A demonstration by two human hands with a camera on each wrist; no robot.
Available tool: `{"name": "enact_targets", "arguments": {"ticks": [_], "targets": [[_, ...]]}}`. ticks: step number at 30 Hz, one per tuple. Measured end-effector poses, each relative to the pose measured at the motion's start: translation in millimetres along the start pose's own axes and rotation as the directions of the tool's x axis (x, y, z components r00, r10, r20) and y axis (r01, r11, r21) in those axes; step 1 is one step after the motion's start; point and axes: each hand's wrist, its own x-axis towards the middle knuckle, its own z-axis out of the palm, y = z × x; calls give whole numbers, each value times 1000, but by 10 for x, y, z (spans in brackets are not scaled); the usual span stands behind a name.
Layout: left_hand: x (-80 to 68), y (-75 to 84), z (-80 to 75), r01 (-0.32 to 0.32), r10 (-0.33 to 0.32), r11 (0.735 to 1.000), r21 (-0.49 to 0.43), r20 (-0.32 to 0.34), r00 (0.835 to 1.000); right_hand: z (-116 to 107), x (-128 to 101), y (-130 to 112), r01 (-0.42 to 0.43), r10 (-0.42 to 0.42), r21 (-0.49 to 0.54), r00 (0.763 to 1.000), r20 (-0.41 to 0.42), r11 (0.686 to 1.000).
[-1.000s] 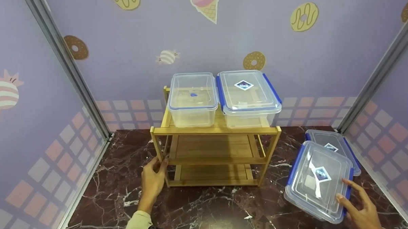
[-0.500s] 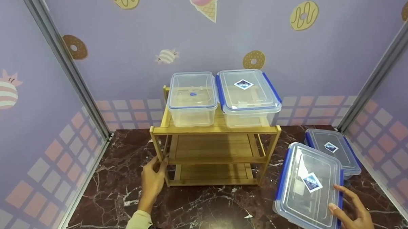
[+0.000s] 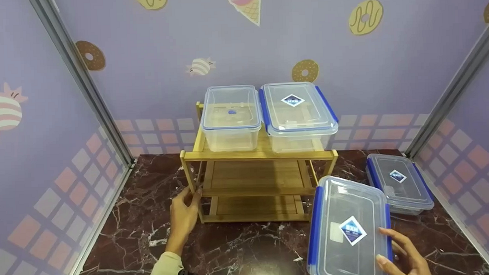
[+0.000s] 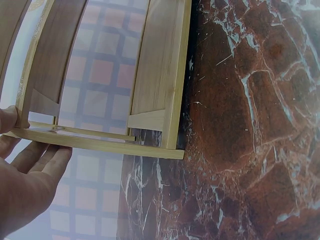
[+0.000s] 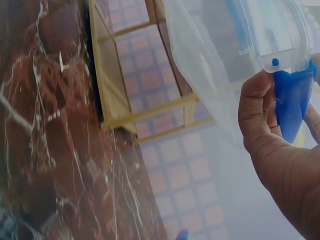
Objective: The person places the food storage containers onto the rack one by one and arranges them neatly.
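Note:
My left hand (image 3: 184,213) grips the front left leg of a three-tier wooden rack (image 3: 259,155), thumb in front and fingers behind, as the left wrist view shows. With my right hand (image 3: 405,256) I hold a clear lidded food container (image 3: 344,203) by its right side, at a blue clip (image 5: 292,102). It has blue side clips and a diamond label on the lid, and is held up in front of the rack's right leg, overlapping it in the head view. On the rack's top shelf stand a narrower clear container (image 3: 231,117) and a wider blue-clipped container (image 3: 298,115).
Another blue-clipped container (image 3: 400,181) lies on the dark marble-patterned surface (image 3: 248,251), right of the rack, near the right wall. Purple printed walls (image 3: 160,42) enclose the back and sides. The rack's middle shelf (image 3: 254,176) and bottom shelf (image 3: 255,206) sit under the top one.
My right hand has carried the container leftward and nearer, off the other container at the right, which now shows fully. My left hand has stayed on the rack leg.

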Motion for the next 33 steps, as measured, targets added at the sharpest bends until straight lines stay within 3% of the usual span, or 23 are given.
{"name": "enact_targets", "arguments": {"ticks": [3,6,9,12,16,25,33], "targets": [[3,5,5,2,-2,1000,10,-11,1000,78,19,4,139,-142,58,989,44,989],[6,6,3,1,-1,1000,12,-17,1000,174,69,34,296,-315,164,943,106,941],[7,8,2,-5,5,1000,17,-15,1000,301,119,44,358,-408,269,899,161,894],[5,5,1,-6,6,1000,21,-11,1000,441,168,13,385,-454,306,868,201,871],[2,1,0,-3,3,1000,15,-4,1000,611,223,-74,387,-464,297,846,262,873],[-15,-6,-1,-10,10,1000,-16,14,1000,1010,353,-248,242,-350,315,867,355,918],[-3,-5,13,-19,19,1000,-21,-7,1000,1326,548,-376,187,-308,326,874,376,927]]}}
